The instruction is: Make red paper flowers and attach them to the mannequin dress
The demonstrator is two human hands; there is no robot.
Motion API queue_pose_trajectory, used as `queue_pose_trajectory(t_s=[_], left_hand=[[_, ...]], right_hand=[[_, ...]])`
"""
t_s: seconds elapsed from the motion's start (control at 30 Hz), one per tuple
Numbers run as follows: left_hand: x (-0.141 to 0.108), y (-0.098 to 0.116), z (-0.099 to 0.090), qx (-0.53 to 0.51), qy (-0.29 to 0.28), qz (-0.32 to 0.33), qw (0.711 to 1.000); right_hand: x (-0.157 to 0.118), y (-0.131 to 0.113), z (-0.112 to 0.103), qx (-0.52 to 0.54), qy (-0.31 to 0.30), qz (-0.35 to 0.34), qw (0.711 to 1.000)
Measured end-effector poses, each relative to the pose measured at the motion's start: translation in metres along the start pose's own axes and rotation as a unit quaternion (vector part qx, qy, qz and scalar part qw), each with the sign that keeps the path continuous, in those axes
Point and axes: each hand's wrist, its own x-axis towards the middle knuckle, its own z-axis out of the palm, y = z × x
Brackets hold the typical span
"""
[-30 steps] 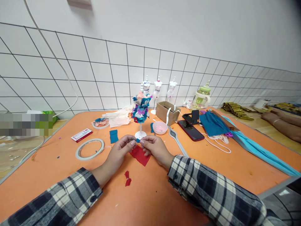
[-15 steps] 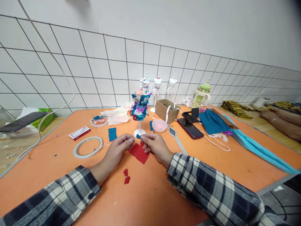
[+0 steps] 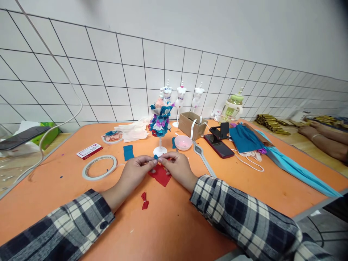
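My left hand [image 3: 138,170] and my right hand [image 3: 178,167] meet above the table, thumbs and fingertips pinched on a small gathered piece of blue crepe paper [image 3: 156,157]. Most of that piece is hidden by the fingers. Beneath the hands lies a red paper square [image 3: 162,177], partly covered. A small red bow [image 3: 145,201] rests nearer to me. Just beyond my fingers stands a mini mannequin [image 3: 160,123] on a white base, dressed in ruffled blue, purple and peach paper. A flat blue paper piece [image 3: 128,153] lies left of it.
A tape roll [image 3: 86,173] and a red-white box [image 3: 89,151] lie left. Behind are a pink bowl [image 3: 183,143], a cardboard box [image 3: 191,125] and bare mannequins [image 3: 181,96]. A phone [image 3: 219,145] and bottle [image 3: 232,107] stand right; another person's arm [image 3: 326,139] rests far right.
My left fingertips have come in to the blue piece, which only my right hand pinched before. The whole view has shifted slightly.
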Motion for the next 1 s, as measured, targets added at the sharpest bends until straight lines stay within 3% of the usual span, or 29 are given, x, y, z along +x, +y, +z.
queue_pose_trajectory(t_s=[0.07, 0.23, 0.4, 0.7, 1.0], left_hand=[[0.0006, 0.0002, -0.0002, 0.017, 0.009, 0.005, 1.0], [0.0017, 0.0011, 0.0016, 0.048, 0.035, 0.029, 0.998], [0.0021, 0.0002, 0.0006, 0.06, 0.047, 0.041, 0.996], [0.0032, -0.0011, -0.0034, 0.007, 0.012, 0.033, 0.999], [0.0056, -0.0055, -0.004, -0.079, -0.065, -0.005, 0.995]], right_hand=[[0.0002, -0.0008, -0.0006, -0.02, 0.007, -0.006, 1.0], [-0.0007, -0.004, -0.0012, -0.003, 0.017, 0.052, 0.998], [-0.0009, -0.0016, -0.0024, -0.009, 0.001, 0.028, 1.0], [0.0008, -0.002, -0.0019, 0.036, -0.04, 0.054, 0.997], [0.0054, -0.0004, -0.0079, -0.025, -0.045, 0.02, 0.998]])
